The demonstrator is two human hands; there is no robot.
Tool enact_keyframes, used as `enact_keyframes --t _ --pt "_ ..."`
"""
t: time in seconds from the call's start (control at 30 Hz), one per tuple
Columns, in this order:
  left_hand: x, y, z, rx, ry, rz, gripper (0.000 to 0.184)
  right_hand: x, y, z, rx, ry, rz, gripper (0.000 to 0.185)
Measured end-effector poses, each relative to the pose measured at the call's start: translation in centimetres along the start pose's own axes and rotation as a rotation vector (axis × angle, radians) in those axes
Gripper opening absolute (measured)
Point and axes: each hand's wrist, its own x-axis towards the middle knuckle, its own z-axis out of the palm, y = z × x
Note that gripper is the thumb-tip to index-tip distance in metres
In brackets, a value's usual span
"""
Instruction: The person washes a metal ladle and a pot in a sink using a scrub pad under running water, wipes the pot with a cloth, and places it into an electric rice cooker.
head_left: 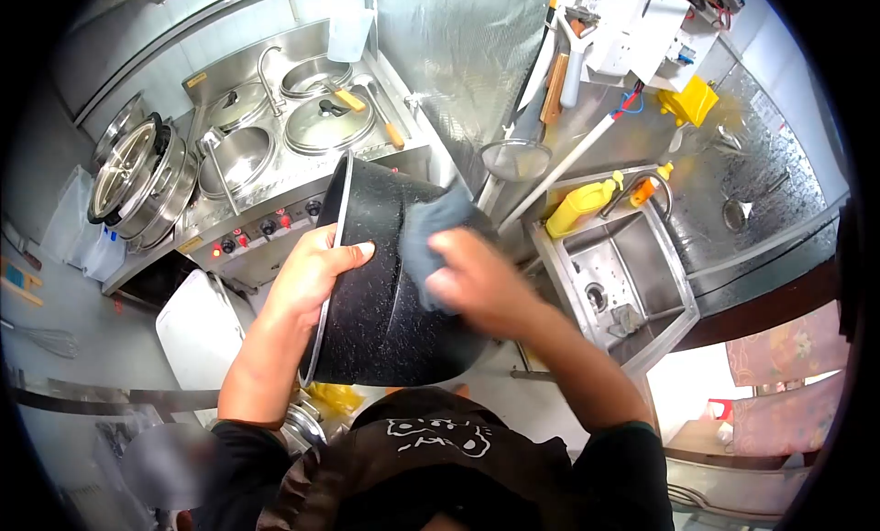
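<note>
A large black pot (pixel 367 320) with a pale metal rim is held up tilted on its side in front of my body, its outer wall wet and speckled. My left hand (pixel 321 270) grips it at the rim, thumb on the outer wall and the fingers hidden behind the edge. My right hand (pixel 477 284), blurred by motion, presses a grey-blue cloth (pixel 431 233) against the outer wall. The cloth covers part of that wall.
Ahead on the left stands a steel cooking range (pixel 266 187) with lidded pots (pixel 330 123). To the right are a steel sink (pixel 646 265), a yellow bottle (pixel 582 206) and a hanging strainer (pixel 516 160). A white bin (pixel 197 329) stands below the range.
</note>
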Motion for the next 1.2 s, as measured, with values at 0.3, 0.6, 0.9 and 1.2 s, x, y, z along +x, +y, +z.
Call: enact_keyframes --t 0.3,0.6,0.9,1.2 --pt "-3.1 4.0 0.3 0.061 0.008 0.024 0.044 13.1 8.5 -1.1 0.457 -0.412 0.441 0.059" --pt "-5.4 7.6 0.2 -0.117 0.294 0.314 0.049 12.5 18.7 10.3 1.14 -0.119 0.791 0.055" --pt "-3.8 3.8 -2.6 0.826 0.715 0.941 0.013 0.2 11.3 21.7 1.877 0.361 0.962 0.053" --pt "2.1 2.1 -3.9 -0.246 0.303 0.333 0.027 -5.1 9.8 19.4 1.861 0.819 0.474 0.044"
